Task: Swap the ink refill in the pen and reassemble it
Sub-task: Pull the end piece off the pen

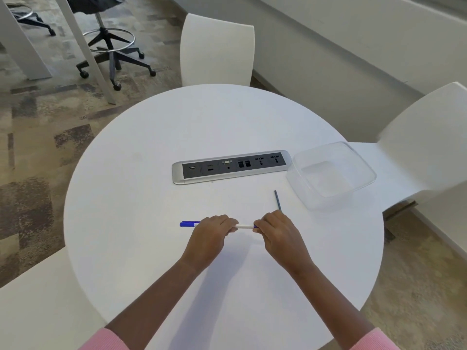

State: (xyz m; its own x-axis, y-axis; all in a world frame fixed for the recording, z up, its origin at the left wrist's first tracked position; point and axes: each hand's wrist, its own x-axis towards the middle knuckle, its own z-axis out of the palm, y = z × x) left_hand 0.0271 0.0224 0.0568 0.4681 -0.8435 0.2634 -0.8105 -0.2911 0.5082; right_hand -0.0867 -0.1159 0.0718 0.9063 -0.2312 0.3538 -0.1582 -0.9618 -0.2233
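Both my hands are clamped on the pen [243, 226], just on my side of the power strip [230, 166]: left hand [211, 232] around the barrel, right hand [274, 229] pinching the tip end. Spare refill [278, 200] lies between strip and right hand. I'd twist gently, barrel steady, keeping parts over the table [151, 173].

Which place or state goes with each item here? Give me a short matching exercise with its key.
Things:
1. pen
2. loose refill
3. clear container
4. socket strip

Places or states:
A. set into the table's middle
B. empty, at the table's right edge
C. gripped by left hand and right hand
D. lying on the table beyond the right hand

Pairs: 1-C, 2-D, 3-B, 4-A
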